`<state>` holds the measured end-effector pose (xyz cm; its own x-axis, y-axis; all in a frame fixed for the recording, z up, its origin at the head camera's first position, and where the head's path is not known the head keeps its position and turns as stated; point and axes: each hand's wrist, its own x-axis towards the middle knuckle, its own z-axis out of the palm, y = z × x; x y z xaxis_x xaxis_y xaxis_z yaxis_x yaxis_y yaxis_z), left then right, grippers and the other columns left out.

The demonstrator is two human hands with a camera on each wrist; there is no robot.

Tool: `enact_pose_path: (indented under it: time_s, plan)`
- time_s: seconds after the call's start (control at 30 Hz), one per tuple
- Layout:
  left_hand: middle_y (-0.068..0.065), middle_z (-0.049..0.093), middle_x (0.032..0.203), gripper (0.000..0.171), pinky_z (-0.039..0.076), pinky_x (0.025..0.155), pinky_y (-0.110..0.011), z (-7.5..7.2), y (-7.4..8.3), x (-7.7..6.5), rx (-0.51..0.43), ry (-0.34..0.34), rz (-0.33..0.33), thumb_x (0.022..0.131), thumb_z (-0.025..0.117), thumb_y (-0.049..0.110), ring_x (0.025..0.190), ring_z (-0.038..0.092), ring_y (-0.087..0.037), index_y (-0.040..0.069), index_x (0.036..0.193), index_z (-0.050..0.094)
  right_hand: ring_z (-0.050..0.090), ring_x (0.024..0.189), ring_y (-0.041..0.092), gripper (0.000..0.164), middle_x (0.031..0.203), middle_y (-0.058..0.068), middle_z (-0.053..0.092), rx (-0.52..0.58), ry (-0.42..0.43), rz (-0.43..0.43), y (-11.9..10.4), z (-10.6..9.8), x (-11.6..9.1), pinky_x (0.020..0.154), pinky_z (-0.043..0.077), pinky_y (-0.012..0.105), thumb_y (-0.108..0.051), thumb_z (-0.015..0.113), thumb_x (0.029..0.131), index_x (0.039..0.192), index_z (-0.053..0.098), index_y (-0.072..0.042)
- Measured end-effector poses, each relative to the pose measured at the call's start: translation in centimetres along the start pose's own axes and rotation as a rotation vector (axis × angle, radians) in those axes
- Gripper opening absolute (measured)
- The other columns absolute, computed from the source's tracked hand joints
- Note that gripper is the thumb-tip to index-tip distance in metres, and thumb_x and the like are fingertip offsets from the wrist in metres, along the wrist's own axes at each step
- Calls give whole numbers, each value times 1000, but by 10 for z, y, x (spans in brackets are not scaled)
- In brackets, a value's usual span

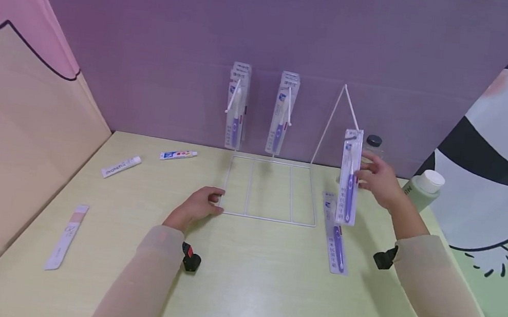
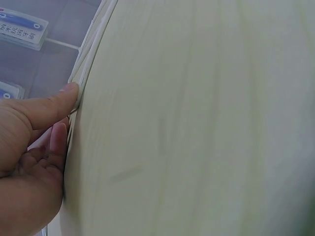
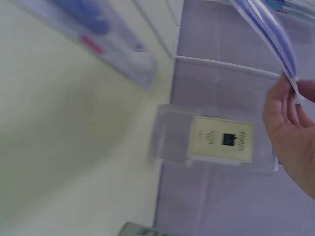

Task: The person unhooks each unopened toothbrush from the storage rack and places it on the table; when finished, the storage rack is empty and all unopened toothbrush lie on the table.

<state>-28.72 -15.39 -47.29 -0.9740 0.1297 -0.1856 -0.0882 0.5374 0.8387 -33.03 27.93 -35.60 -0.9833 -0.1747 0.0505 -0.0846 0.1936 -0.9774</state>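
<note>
Head view: right hand pinches toothbrush pack by right edge; left hand seemingly pinches rack.

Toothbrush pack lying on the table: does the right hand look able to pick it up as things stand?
Probably not yet: the right hand pinches another toothbrush pack. Once freed, it likely could: the lying pack is close by, with nothing seen resting on it.

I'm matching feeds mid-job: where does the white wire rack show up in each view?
Head: middle of the picture, the white wire rack, its near left corner at the left hand.
Left wrist: upper left, an edge wire running up from that hand.
Right wrist: upper part, right of centre, one slim white bar.
Shared landmark: the purple backdrop.
</note>
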Motion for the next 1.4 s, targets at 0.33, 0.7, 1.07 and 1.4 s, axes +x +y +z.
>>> enact_pose_path:
  time_s: [0.33,0.7,1.07,1.4]
  plan:
    - [-12,50,111,53,37,89,-39,-4,1,-4,5,-3,8,78,69,3,101,45,-27,5,127,50,57,86,19,66,106,14,50,19,-239,392,70,-17,-38,75,48,39,-1,54,86,140,15,2]
    - [-12,49,113,53,37,90,-39,-6,6,-7,10,-2,0,78,69,4,102,45,-26,6,127,49,55,81,18,60,100,12,55,-101,-203,504,81,-17,-44,72,47,37,0,49,88,139,17,4]
    - [-10,49,108,53,38,86,-37,-3,2,-3,10,7,1,77,69,2,97,44,-25,7,127,51,45,106,36,53,117,26,40,-430,-183,344,30,13,-28,73,50,37,-5,51,89,135,28,6]
    - [-9,49,109,52,38,86,-37,-1,1,-1,19,7,1,78,70,4,98,45,-25,8,126,52,54,93,27,34,101,15,56,-440,22,-113,-19,95,33,75,47,34,-6,59,86,118,51,1]
